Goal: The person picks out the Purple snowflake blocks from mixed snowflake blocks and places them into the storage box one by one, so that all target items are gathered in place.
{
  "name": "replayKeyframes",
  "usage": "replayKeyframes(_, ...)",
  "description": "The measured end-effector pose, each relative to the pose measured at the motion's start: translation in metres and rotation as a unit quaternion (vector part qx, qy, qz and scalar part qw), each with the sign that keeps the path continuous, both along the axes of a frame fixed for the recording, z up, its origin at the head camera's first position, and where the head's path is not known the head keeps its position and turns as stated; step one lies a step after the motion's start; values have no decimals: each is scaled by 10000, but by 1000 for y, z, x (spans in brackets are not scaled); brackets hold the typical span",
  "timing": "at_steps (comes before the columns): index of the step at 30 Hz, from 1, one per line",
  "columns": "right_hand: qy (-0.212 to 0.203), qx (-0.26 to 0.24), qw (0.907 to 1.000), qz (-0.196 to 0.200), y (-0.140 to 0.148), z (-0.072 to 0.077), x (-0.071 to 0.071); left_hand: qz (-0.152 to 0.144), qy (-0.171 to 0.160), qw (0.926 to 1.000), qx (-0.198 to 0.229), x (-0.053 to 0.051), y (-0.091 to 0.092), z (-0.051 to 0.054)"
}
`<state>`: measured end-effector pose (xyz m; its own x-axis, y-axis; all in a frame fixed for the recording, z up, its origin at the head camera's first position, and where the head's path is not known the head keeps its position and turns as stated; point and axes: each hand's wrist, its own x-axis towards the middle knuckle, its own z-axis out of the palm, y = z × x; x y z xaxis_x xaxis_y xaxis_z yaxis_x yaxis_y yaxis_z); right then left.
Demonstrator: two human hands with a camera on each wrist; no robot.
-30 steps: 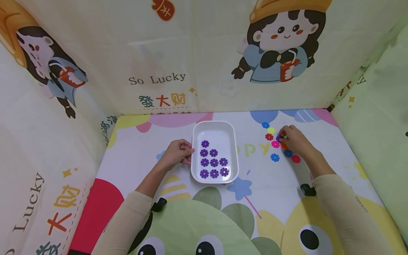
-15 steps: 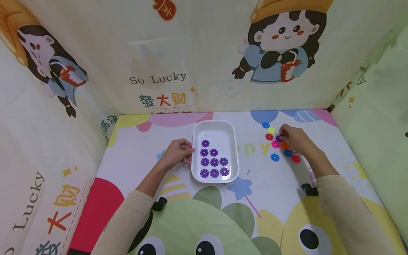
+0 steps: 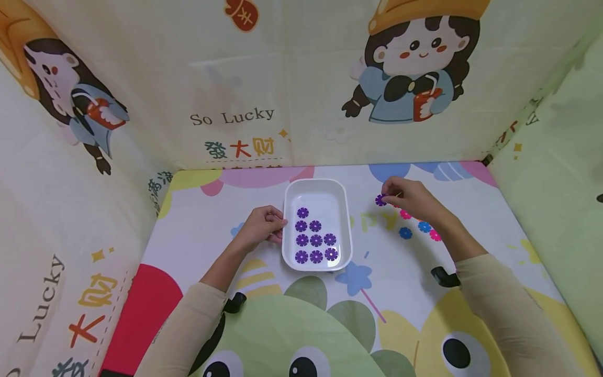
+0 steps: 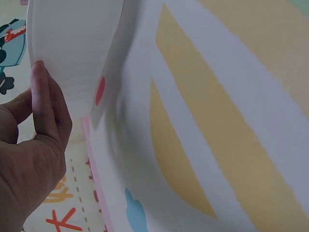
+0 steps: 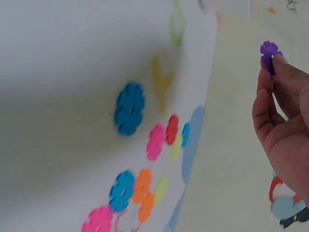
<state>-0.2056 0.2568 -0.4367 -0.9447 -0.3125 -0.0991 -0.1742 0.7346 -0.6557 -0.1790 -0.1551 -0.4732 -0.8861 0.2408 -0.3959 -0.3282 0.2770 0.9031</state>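
A white tray (image 3: 325, 201) stands mid-table, holding several purple snowflake discs (image 3: 316, 240) laid flat in rows that take up its left and lower parts. At its left rim my left hand (image 3: 261, 226) pinches the tray wall; the left wrist view shows fingers (image 4: 42, 99) against the wall's outside. Between thumb and fingertips, my right hand (image 3: 414, 198) pinches one purple snowflake disc (image 5: 270, 48), raised off the table to the right of the tray. Beneath that hand lie loose snowflake discs in other colours, partly hidden by it in the head view.
Loose discs include a blue one (image 5: 129, 108), a pink one (image 5: 155, 142) and an orange one (image 5: 142, 185), right of the tray. A patterned cloth (image 3: 301, 319) covers the table. Printed fabric walls (image 3: 311, 78) rise at the back and both sides.
My right hand has lifted the purple snowflake disc from among the loose discs and moved left, towards the tray. The left hand and tray have stayed put.
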Motion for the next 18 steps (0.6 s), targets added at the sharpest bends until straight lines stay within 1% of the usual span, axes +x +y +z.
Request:
replayKeyframes(4, 0, -196, 9989, 438, -23, 6, -1, -6, 9, 10000, -36, 0, 0, -1)
replayKeyframes(7, -36, -365, 9958, 839, -42, 9, -2, -19, 31, 10000, -34, 0, 0, -1)
replayKeyframes(10, -214, -466, 9921, 1147, -62, 11, -5, -16, 38, 10000, -2, 1, -1, -1)
replayKeyframes(14, -517, -294, 9840, 1679, -88, 12, -15, -14, 40, 10000, 61, 0, -1, -1)
replayKeyframes(18, -683, 55, 9703, 2321, -110, 12, -27, -45, 63, 9999, 68, 0, -1, -3)
